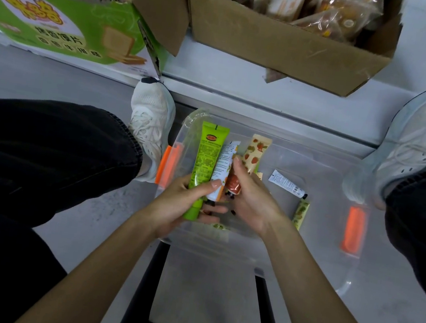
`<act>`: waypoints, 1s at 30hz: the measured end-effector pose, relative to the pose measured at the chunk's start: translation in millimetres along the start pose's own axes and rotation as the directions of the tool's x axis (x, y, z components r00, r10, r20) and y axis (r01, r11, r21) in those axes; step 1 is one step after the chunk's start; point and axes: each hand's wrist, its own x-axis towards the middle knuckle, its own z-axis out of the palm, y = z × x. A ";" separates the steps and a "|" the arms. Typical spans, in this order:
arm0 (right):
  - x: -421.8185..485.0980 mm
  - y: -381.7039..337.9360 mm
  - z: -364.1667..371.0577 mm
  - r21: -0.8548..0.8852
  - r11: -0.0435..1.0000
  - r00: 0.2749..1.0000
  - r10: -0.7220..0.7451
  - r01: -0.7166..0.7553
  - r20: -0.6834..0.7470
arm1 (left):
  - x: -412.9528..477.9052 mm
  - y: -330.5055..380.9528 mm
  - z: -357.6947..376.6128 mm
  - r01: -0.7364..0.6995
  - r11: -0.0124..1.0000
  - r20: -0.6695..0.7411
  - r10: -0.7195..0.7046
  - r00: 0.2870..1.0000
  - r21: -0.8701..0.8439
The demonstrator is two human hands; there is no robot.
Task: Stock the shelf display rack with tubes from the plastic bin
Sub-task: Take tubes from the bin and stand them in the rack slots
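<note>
Above the plastic bin's left edge, the left hand is gripping a green tube and white tube; the right hand is seemingly pinching an orange tube.

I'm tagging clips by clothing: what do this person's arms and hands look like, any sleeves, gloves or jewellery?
Both forearms are bare, no sleeves in view. The left hand and right hand wear no gloves; no watch or rings show.

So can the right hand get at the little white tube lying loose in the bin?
Probably yes: the little white tube lies uncovered beside the right hand, though its grip holds a strawberry-print tube.
</note>
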 end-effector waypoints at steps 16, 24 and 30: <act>5.2 10.4 -5.8 0.063 0.997 0.992 -0.039 0.046 -0.117 | 11.5 -4.8 -14.8 -0.146 0.986 -0.101 0.137 0.985 -0.085; 1.9 9.5 -3.7 -0.020 0.995 0.975 -0.101 0.099 -0.199 | 12.3 -9.7 -18.6 -0.185 0.977 -0.118 0.172 0.978 -0.109; 2.3 10.3 7.1 -0.056 0.988 0.965 -0.154 0.146 -0.214 | 13.2 -13.7 -18.5 -0.202 0.976 -0.098 0.193 0.976 -0.083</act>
